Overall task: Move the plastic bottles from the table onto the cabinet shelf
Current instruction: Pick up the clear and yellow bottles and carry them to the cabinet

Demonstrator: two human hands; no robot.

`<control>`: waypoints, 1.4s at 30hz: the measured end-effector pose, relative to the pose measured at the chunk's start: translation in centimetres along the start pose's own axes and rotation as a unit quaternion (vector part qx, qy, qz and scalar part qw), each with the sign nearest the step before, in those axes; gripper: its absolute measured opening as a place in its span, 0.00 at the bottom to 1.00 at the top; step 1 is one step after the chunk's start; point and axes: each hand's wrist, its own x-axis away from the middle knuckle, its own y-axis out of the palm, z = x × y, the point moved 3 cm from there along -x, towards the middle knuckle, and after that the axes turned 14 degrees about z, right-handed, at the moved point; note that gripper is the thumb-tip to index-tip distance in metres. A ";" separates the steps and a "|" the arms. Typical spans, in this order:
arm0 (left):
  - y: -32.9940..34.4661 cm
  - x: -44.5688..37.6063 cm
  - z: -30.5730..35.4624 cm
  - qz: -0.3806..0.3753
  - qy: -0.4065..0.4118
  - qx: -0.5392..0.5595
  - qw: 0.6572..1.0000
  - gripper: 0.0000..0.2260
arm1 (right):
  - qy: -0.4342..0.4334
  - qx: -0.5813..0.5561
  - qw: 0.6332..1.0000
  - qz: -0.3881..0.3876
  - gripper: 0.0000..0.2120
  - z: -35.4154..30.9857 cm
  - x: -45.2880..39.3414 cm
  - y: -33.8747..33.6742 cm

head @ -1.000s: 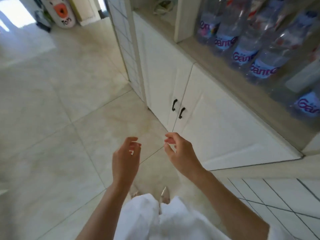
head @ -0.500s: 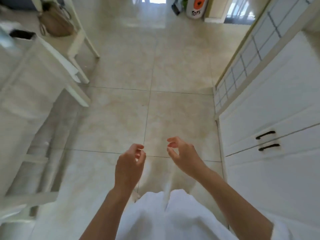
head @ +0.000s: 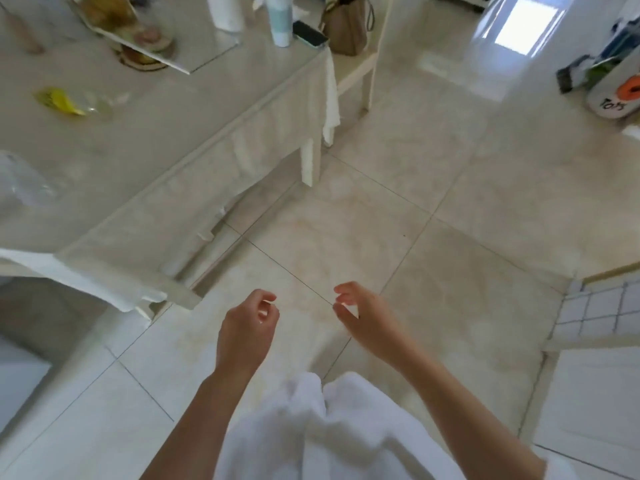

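A clear plastic bottle with a yellow label (head: 74, 103) lies on its side on the pale cloth-covered table (head: 194, 109), well in from the edge; what may be a second clear plastic bottle (head: 24, 181), blurred, sits nearer, at the picture's left edge.

floor (head: 398, 188) – pale glossy tiles | table (head: 194, 109) – white, left | sunlit patch far right

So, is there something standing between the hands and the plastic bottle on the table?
Nothing visible blocks the way. Both the left hand and the right hand are empty, hanging over bare floor. The clear plastic bottle lies near the table edge at far left, with only open tabletop and the hanging cloth between.
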 end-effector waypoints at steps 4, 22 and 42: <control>-1.1 -2.4 -2.3 0.017 -0.059 0.005 0.998 0.04 | -0.043 -0.010 0.998 -0.052 0.13 -3.0 -3.9 3.0; -4.1 -23.5 -6.0 0.070 -0.225 0.013 0.972 0.08 | -0.246 0.053 0.939 -0.233 0.14 -19.3 -28.0 13.4; -19.3 -44.8 -22.8 0.136 -0.311 0.009 0.941 0.08 | -0.256 0.082 0.924 -0.273 0.14 -39.3 -41.9 32.8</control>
